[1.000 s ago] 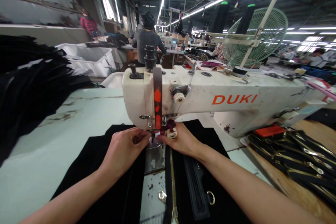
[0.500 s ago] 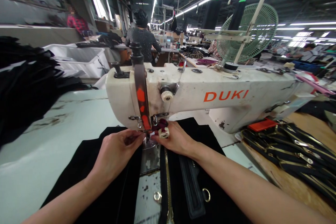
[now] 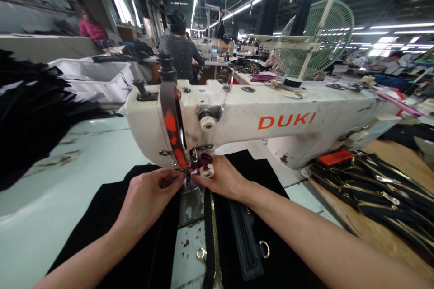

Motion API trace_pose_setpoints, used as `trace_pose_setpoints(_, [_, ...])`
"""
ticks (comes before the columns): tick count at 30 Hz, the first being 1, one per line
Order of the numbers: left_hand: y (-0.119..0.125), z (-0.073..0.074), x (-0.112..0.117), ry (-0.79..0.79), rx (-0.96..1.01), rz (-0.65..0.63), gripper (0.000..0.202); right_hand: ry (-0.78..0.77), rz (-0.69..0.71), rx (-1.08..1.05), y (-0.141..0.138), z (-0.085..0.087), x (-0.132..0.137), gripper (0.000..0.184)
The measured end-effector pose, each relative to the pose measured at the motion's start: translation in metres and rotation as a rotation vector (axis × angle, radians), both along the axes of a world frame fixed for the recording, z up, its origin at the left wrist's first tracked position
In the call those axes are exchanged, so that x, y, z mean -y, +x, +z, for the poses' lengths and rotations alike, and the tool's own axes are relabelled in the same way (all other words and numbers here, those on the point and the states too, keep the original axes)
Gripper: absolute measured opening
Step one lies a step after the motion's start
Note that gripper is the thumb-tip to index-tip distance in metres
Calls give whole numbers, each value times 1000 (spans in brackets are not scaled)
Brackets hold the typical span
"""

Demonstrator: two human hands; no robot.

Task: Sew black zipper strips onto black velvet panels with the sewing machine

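Now: both hands sit close together under the head of the sewing machine [image 3: 271, 117], fingertips almost meeting at the presser foot [image 3: 188, 174].

We note the left hand [image 3: 149, 194] lying on the black fabric [image 3: 111, 207], knuckles up and fingers drawn together, with the tips at the foot. We cannot tell whether they pinch the cloth edge or only press it down.

The right hand [image 3: 222, 180] lies palm down on the black panel on the other side of the foot. Its fingers are laid forward and pressed to the cloth, with nothing gripped. A small white knob [image 3: 206, 170] sits just above its fingertips.

The gold zipper [image 3: 214, 230] runs from between the two hands back toward the body, just inside the right wrist. A dark strap [image 3: 246, 239] lies beside it under the right forearm, with a metal ring [image 3: 264, 249] at its edge.

Outward of the right forearm, a heap of black strips with gold zippers [image 3: 373, 189] rests on the worktop [image 3: 61, 176]. Well beyond the left hand, on the outer side, is a stack of black cloth [image 3: 30, 108].

Past the machine, far ahead of both hands, stand a green fan [image 3: 313, 38] and a seated co-worker [image 3: 179, 54], back turned.
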State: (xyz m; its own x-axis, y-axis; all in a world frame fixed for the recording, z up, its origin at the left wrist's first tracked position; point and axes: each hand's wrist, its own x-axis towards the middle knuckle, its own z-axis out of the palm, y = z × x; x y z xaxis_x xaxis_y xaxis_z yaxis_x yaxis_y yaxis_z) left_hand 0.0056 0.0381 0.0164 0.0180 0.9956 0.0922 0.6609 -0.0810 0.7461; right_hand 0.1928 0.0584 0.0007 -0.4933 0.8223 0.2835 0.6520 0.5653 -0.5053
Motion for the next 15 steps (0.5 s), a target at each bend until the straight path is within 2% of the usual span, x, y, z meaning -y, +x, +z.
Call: trace_pose_setpoints(15, [-2,-1,0,-18,-4,18,34,48,-47,64,-2,0,2,9])
